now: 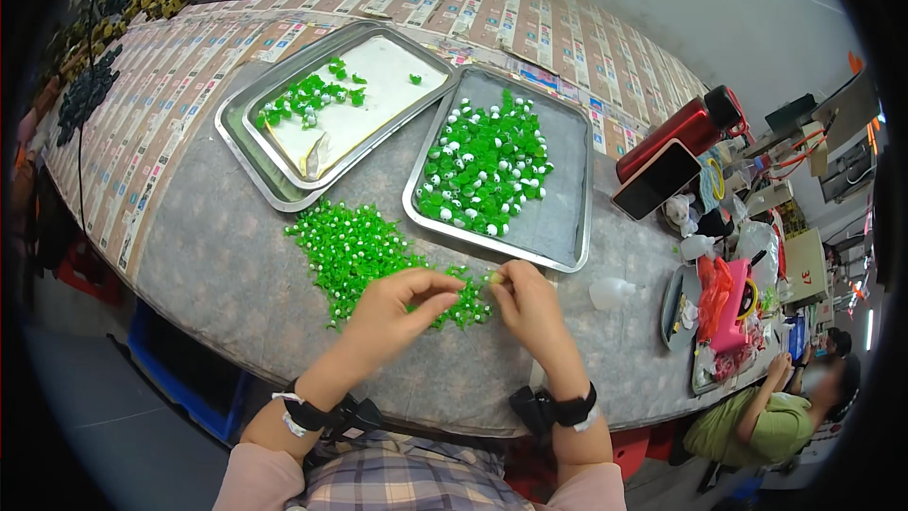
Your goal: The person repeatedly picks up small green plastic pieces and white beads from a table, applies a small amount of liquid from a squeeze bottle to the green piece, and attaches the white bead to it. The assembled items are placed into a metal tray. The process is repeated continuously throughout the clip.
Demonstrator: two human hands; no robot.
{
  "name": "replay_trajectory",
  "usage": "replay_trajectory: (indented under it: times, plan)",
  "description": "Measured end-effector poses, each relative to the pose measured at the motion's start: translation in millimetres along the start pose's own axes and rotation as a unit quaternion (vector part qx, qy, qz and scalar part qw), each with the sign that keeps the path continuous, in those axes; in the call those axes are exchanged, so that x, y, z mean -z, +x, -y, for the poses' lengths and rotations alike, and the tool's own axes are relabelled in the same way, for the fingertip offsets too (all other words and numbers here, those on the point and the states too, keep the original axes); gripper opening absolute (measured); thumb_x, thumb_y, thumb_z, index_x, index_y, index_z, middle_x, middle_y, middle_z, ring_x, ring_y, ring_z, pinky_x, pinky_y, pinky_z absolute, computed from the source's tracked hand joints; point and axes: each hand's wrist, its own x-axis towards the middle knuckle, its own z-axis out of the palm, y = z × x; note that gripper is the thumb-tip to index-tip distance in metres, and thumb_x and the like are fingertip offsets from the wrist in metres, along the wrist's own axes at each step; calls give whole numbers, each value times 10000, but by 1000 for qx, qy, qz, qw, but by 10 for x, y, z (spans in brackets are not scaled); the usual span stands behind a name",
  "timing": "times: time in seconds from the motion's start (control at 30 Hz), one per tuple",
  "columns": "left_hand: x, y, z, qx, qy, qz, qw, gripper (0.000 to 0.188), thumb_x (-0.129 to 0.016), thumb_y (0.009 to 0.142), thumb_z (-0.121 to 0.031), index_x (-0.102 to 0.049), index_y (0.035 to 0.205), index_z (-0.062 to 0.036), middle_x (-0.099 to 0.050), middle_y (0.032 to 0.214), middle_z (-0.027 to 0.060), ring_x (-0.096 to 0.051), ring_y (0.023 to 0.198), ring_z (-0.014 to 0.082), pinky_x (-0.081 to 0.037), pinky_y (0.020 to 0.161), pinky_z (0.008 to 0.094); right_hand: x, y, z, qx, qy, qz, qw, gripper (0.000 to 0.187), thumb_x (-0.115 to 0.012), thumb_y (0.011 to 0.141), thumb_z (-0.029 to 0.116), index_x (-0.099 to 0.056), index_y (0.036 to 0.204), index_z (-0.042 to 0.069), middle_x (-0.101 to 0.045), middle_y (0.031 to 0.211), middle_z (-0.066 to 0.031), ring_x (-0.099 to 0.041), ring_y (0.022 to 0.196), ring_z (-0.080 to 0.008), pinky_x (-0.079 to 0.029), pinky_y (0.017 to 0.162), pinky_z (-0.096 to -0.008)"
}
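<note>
Over the near side of a loose pile of small green plastic pieces with white dots, my left hand is held with thumb and index finger curved and their tips slightly apart. Nothing shows between them. Just to its right, my right hand pinches a small pale yellow-green piece, too small to make out well. Beyond my hands a metal tray holds many larger green pieces with white-and-black balls. Farther left, a second metal tray, lined in white, carries a few green pieces and sits in another tray.
A red bottle and a phone stand right of the trays. A clear plastic piece lies near my right hand. Farther right are a pink container and a grey dish. A person in green sits at the right.
</note>
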Motion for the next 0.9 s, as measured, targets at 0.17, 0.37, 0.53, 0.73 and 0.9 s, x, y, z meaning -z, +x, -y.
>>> replay_trajectory:
  times: [0.17,0.37,0.53,0.73,0.9]
  plan:
    - [-189,-42,31,36,-67,5,997,231,-573,759,-101,-565,980,-33,-590,817,44,-552,712,75,-445,587,188,207,-179,488,38,8,-4,999,117,-562,688,48,-470,756,25,-483,703,-116,-496,647,-280,-393,541,-338]
    - [-125,-26,72,49,-170,1,984,167,-542,768,-39,-565,926,9,-597,804,68,-564,709,102,-461,643,222,470,-445,313,-27,57,-321,945,156,-563,714,22,-494,853,34,-486,767,-60,-460,647,-153,-388,594,-256]
    - [-113,21,76,89,-310,-32,946,160,-531,777,-56,-565,921,5,-593,792,73,-575,704,131,-479,657,254,800,-572,-403,-134,71,-491,858,408,-613,686,63,-443,1055,23,-483,1011,-79,-459,880,-165,-357,749,-270]
    - [-142,8,80,141,-323,23,936,180,-541,772,-60,-561,938,6,-592,810,78,-576,705,130,-487,661,252,602,-648,-1032,-224,112,-242,937,446,-619,707,123,-426,1089,-1,-466,1111,-110,-468,958,-186,-371,789,-269]
    - [-71,0,135,167,-392,28,904,163,-548,770,-59,-557,921,0,-592,799,77,-577,696,124,-490,655,240,730,-471,-238,-148,286,-308,895,382,-577,759,157,-422,1049,-39,-493,1065,-123,-503,870,-127,-400,747,-225]
